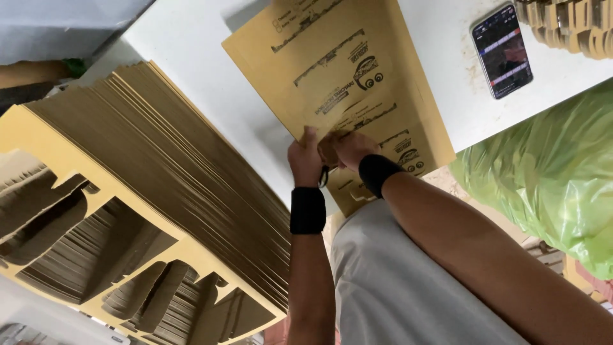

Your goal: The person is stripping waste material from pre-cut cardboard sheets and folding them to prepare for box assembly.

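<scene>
The person is standing at a white worktop (211, 57) and is looking down at both hands, which are meeting at the near edge of this worktop. The left hand (305, 161), with a black wristband (308, 210) on the wrist, is closing its fingers on the near end of a flat yellow-brown cardboard sheet (348, 76); the thumb is lying on top of the sheet. The right hand (352, 151), also wearing a black wristband (377, 172), is gripping the same end just beside the left one, with its fingers curled around the cardboard, so the two hands are almost touching each other. The sheet is printed with dark marks and is lying diagonally on the worktop, its far end reaching toward the far edge and its near end hanging a little over the near edge. At the left side a tall stack of die-cut cardboard blanks (159, 191) is resting, its cut-out edges facing the person. Near the right far corner of the worktop a smartphone (502, 51) is lying with its screen lit, and beside it, at the corner itself, another pile of cardboard pieces (575, 25) is showing partly. Below the right edge of the worktop a light green plastic bag (549, 172) is bulging. The person is wearing a light grey shirt (396, 287).
</scene>
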